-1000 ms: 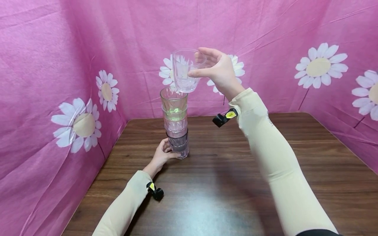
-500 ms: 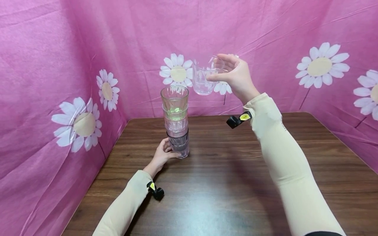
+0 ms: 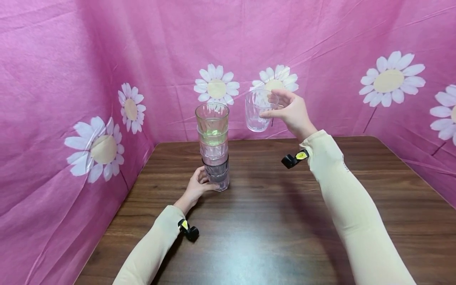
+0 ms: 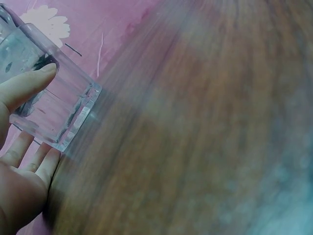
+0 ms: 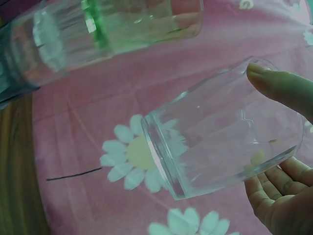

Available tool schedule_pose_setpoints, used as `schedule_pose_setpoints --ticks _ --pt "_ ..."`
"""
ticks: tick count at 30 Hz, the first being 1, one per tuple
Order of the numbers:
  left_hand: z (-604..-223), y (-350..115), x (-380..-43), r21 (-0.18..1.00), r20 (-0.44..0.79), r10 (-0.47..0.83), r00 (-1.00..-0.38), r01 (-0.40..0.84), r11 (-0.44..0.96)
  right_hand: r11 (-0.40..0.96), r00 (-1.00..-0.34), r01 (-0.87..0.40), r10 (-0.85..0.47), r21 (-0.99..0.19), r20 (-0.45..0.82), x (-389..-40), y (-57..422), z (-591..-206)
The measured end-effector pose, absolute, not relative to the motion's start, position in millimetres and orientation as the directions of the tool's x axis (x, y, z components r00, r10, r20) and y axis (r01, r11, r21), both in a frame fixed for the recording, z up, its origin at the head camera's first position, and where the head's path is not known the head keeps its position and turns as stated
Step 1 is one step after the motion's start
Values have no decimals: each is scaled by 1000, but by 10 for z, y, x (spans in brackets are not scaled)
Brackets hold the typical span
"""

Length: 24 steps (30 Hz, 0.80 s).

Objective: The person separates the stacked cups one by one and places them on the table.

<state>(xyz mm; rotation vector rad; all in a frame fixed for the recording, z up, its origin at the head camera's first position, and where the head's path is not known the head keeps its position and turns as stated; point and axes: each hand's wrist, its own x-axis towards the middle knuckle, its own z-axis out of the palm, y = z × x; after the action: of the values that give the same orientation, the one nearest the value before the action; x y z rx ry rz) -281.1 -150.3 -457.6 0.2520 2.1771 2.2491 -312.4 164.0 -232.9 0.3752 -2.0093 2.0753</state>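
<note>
A tall stack of nested clear cups (image 3: 215, 152) stands upright on the table, tinted greenish at the top, pinkish in the middle and grey lower down. My left hand (image 3: 196, 188) grips the bottom cup (image 4: 73, 110), thumb on the near side and fingers behind it. To the right of the stack, my right hand (image 3: 292, 111) holds a clear, colourless cup (image 5: 220, 137) upright in the air, pinched between thumb and fingers near its rim. That cup is apart from the stack, its base a little above the height of the stack's middle.
The dark wooden table (image 3: 270, 237) reaches back to a pink curtain (image 3: 171, 47) printed with white daisies, which also hangs along both sides. Each wrist wears a black camera mount, one on the right (image 3: 295, 158) and one on the left (image 3: 189, 230).
My right hand has carried the clear cup from just over the top of the stack to the right, then lowered it somewhat. The left hand and the stack have stayed put.
</note>
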Motion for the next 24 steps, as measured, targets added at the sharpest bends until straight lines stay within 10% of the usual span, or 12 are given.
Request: schedule_pose_setpoints --ticks 24 --pt "-4533 -1490 -2768 992 120 106 -987 117 -37 108 -956 -271 84 -956 281 -3126 2004 -3182"
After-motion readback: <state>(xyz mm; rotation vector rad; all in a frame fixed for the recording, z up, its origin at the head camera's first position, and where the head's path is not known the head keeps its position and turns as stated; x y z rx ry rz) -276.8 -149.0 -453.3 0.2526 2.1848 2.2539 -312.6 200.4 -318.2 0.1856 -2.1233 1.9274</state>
